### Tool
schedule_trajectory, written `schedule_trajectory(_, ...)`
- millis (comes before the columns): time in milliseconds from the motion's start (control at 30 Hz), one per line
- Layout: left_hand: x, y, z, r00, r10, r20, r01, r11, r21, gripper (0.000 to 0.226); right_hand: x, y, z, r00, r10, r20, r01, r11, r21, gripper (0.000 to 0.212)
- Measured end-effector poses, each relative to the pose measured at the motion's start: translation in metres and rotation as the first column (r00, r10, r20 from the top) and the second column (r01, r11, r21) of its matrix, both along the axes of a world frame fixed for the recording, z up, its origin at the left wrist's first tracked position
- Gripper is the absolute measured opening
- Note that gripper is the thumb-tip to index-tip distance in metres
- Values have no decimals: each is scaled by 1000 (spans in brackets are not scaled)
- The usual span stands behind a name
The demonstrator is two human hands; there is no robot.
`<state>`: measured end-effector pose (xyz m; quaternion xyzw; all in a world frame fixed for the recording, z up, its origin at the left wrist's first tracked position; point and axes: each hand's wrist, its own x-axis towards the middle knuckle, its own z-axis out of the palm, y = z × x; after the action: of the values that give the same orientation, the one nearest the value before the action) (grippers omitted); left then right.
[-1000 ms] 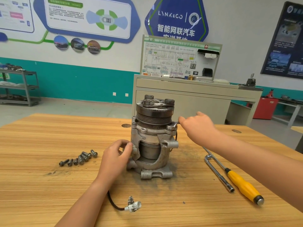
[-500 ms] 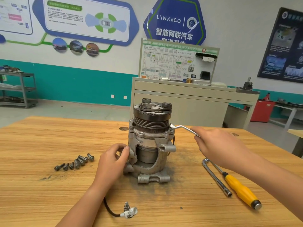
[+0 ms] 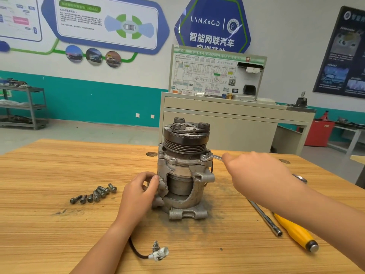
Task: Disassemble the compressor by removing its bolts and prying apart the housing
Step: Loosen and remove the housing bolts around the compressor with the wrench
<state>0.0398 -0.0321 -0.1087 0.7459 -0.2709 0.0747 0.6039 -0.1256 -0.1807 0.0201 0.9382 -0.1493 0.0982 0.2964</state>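
Right grip [image 3: 256, 175] has swung back in toward the compressor [image 3: 183, 171] since half a second ago. Back then it was out to the side with a long stretch of the wrench [image 3: 216, 157] showing. Now only a short bit pokes out of the fist, with the head sitting on the flange bolt [image 3: 207, 155] just under the pulley. Looks to me like plain back-and-forth wrenching, one short swing at a time, since the pulley overhang doesn't leave much room.

Fingers are curled round the wrench handle, back of the hand toward the camera. Left grip [image 3: 138, 192] hasn't budged: thumb and fingers are wrapped against the lower left side of the housing. My guess is that's there to stop the whole unit spinning or tipping when the wrench gets pulled, because it's standing tall on its end with the pulley up and nothing else is holding it.

Compressor sits upright mid-counter [image 3: 59, 234], housing halves still together. A row of loose bolts [image 3: 94, 193] lies off to its left, near but clear of the working area, so they won't roll off or get knocked. The socket driver [image 3: 264, 218] and the yellow screwdriver [image 3: 296, 233] are parked on the right, partly under the forearm and handy for that hand. The screwdriver is probably the pry tool for later. The wire's plug [image 3: 160, 253] trails out in front, loose on the wood.

Prying hasn't started yet, so I'd call it still the bolt stage.
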Motion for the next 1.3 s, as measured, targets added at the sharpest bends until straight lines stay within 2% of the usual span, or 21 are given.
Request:
schedule_trajectory(100,0,0,1,1000,-8,-2,8,1000,2,14,3,13,6,992,-21,-125,11,997,-77,41)
schedule_trajectory(233,0,1,0,1000,-6,-5,6,1000,5,14,5,14,3,992,-42,-119,33,997,-77,51)
schedule_trajectory(400,-1,1,0,1000,3,1,-3,1000,5,14,3,0,9,995,-2,-96,-6,996,-86,28)
schedule_trajectory(500,-1,1,-1,1000,-5,0,5,1000,0,15,7,-8,14,996,8,-93,-12,999,-45,28)
schedule_trajectory(633,0,1,-1,1000,4,12,-4,1000,5,14,16,-23,11,986,-49,-161,48,999,-10,22)
schedule_trajectory(767,1,0,-1,1000,-2,17,2,1000,0,14,24,-35,10,985,-36,-167,13,990,-138,26)
schedule_trajectory(867,1,0,-2,1000,2,18,-2,1000,-1,13,37,-44,6,995,-24,-93,6,981,-192,32)
schedule_trajectory(933,1,0,-2,1000,3,11,-3,1000,-5,13,49,-53,1,1000,21,-4,-22,987,-161,47)
schedule_trajectory(1000,2,-1,-2,1000,7,6,-7,1000,-4,13,60,-59,-5,994,85,63,-76,989,-128,53)
schedule_trajectory(1167,2,-1,-2,1000,4,14,-4,1000,-1,13,65,-67,-7,968,233,92,-213,958,-189,32)
schedule_trajectory(1233,2,-1,-2,1000,5,23,-5,1000,8,13,55,-72,-4,903,350,248,-324,935,-141,32)
schedule_trajectory(1300,3,-1,-2,999,6,32,-7,1000,16,13,39,-68,-2,826,363,431,-384,922,-41,36)
